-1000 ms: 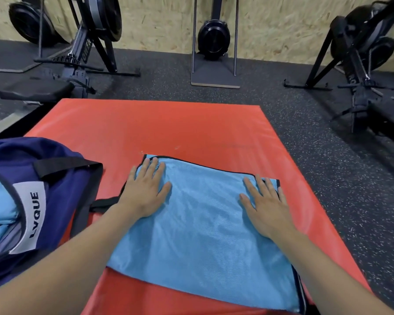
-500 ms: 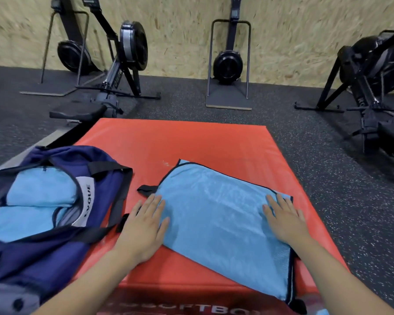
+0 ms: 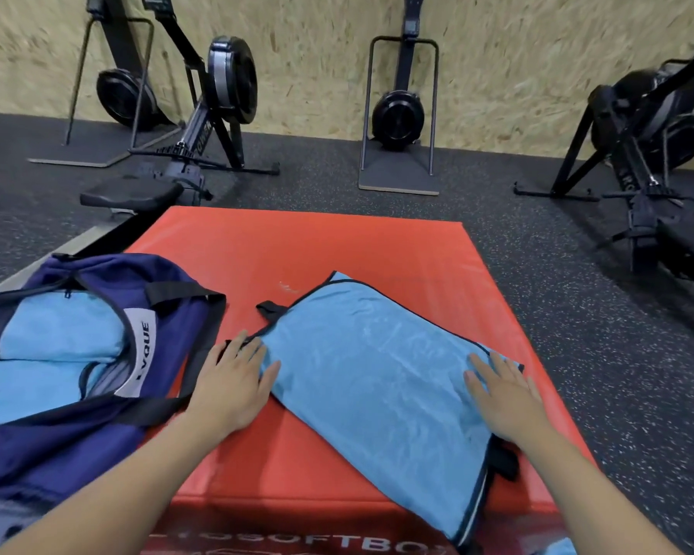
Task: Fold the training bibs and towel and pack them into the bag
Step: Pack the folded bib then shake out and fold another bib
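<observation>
two bare hands lie flat on a folded light-blue towel with dark piping point(image 3: 377, 378), which sits diagonally on a red padded soft box point(image 3: 317, 250) in a gym. the left hand point(image 3: 233, 384), fingers straight and close together, presses the towel's edge at nine o'clock, its thumb resting on the cloth. the right hand point(image 3: 501, 398), fingers spread, presses the towel's corner at three o'clock. a navy zip-top sports bag with black straps and a white label point(image 3: 77, 354) stands open at nine o'clock, partly on the box, just beside the left hand; folded light-blue cloth point(image 3: 57, 334) lies inside it. black rowing machines point(image 3: 217, 114) stand at eleven and two o'clock on dark speckled rubber flooring point(image 3: 577, 314), against a chipboard wall point(image 3: 317, 54).
</observation>
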A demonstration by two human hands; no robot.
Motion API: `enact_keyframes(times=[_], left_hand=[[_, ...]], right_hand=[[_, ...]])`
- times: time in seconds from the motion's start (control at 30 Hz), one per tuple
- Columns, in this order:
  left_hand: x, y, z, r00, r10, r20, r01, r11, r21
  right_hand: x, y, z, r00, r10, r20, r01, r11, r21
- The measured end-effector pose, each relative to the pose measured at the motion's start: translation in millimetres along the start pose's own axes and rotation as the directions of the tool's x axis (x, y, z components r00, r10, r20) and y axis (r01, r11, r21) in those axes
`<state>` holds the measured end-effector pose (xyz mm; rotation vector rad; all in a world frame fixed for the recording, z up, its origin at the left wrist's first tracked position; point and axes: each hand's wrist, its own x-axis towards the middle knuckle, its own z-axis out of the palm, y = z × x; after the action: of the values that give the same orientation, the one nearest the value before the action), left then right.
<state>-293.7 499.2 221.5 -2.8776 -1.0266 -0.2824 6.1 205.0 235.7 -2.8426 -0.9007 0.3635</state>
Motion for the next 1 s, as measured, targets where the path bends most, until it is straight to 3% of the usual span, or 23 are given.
enact_keyframes(times=[0.17, 0.67, 0.83, 1.0], left_hand=[[61.4, -4.1, 8.3, 1.0, 0.004, -0.005, -0.004, 1.0, 0.018], [219.0, -2.7, 35.7, 0.986, -0.053, 0.157, 0.053, 0.999, 0.001], [189.6, 9.7, 31.8, 0.996, -0.001, 0.093, 0.005, 0.999, -0.042], [79.9, 40.8, 13.1, 0.985, 0.17, 0.012, -0.159, 0.945, -0.287]], right_hand=[[15.5, 3.6, -2.9, 0.999, -0.019, 0.036, 0.017, 0.999, 0.037], [24.4, -7.9, -4.9, 0.989, -0.149, -0.001, 0.149, 0.989, 0.01], [19.8, -16.1, -4.0, 0.988, -0.145, 0.05, 0.144, 0.989, 0.01], [10.9, -15.1, 0.2, 0.988, -0.147, 0.054, 0.146, 0.989, 0.023]])
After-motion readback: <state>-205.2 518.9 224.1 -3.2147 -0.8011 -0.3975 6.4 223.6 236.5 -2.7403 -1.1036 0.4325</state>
